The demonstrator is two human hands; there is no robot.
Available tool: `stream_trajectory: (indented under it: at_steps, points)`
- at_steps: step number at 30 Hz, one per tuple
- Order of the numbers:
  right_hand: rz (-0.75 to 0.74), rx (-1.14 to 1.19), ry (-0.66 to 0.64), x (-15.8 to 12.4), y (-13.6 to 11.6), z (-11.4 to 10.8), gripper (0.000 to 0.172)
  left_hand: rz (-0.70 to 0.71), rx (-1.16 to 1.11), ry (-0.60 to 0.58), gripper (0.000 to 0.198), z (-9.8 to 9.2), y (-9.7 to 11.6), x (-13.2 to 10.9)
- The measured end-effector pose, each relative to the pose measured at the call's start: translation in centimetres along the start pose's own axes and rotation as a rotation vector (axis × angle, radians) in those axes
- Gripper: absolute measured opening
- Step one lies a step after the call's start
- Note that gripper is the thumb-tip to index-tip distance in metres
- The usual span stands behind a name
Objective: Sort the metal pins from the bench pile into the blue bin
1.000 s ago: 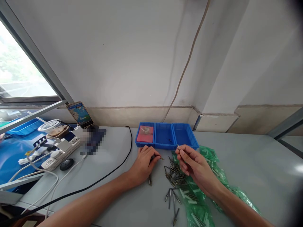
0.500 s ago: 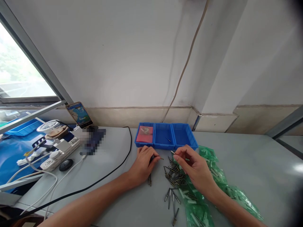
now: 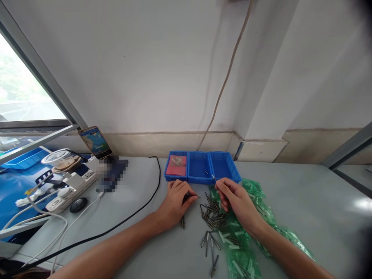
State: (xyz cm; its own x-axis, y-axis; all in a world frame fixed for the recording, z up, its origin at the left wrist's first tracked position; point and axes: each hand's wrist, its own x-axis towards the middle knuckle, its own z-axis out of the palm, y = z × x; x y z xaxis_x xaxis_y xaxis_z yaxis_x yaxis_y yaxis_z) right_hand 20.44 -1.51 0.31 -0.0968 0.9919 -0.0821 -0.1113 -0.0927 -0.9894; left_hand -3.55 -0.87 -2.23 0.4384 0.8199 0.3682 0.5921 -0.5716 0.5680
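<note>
Far L: blue tray [image 3: 24, 159] on a blue surface. Next, at L edge of grey desk [image 3: 139, 174]: white power strip [image 3: 68, 192] w/ plugs & cords; phone [image 3: 95, 142] propped tilted behind it, screen lit; black oval obj. [image 3: 78, 205] just R of strip. Black cable [image 3: 128, 217] curves over desk on far side of my L forearm.

My L hand [image 3: 175, 202] rests on desk, palm down, fingers curled; thumb & index pinch a small metal pin [image 3: 198, 197], only its tip showing. Dark bit inside the curl, can't tell what. A few more pins [image 3: 183, 222] poke out from under this hand, near side.

Just beyond: blue 3-comp. box [image 3: 199, 180]. L comp. holds red packet [image 3: 176, 170] w/ small clear bag on top; mid comp. holds one loose pin [image 3: 205, 171].

R of L hand: loose pile of pins [image 3: 213, 215] on desk, stragglers nearer me. My R hand [image 3: 234, 197] is above the pile's R side; thumb & index pinch one pin end [image 3: 214, 178], tip up-L, by box's near wall. Under/R of it: green plastic bags [image 3: 242, 255], pins & white pcs visible thru film.
</note>
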Motion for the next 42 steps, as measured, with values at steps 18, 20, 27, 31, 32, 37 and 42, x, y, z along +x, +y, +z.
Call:
stream_trajectory:
  at_steps: [18, 20, 27, 31, 32, 37, 42]
  points:
    - [0.049, -0.087, 0.029, 0.8, 0.2, -0.2, 0.049, 0.103, 0.003, 0.041, 0.011, 0.0, 0.2, -0.1]
    - [0.040, -0.111, 0.014, 0.8, 0.3, -0.3, 0.049, 0.107, -0.007, 0.048, 0.011, 0.0, 0.2, -0.1]
    - [-0.209, -0.545, -0.118, 0.3, 1.2, -0.2, 0.026, 0.085, -0.057, 0.096, 0.012, 0.0, 0.2, 0.0]
    - [-0.367, -0.737, -0.225, -0.4, 1.2, 0.1, 0.016, 0.122, -0.084, 0.116, 0.017, -0.2, 0.3, 0.0]
    - [-0.387, -0.763, -0.236, -0.5, 1.1, 0.1, 0.016, 0.133, -0.090, 0.115, 0.017, -0.2, 0.4, 0.0]
    - [-0.435, -0.805, -0.248, -0.6, 1.2, 0.2, 0.018, 0.162, -0.097, 0.100, 0.020, -0.1, 0.4, -0.1]
    - [-0.450, -0.800, -0.240, -0.7, 1.0, 0.3, 0.020, 0.174, -0.094, 0.085, 0.023, -0.2, 0.5, -0.1]
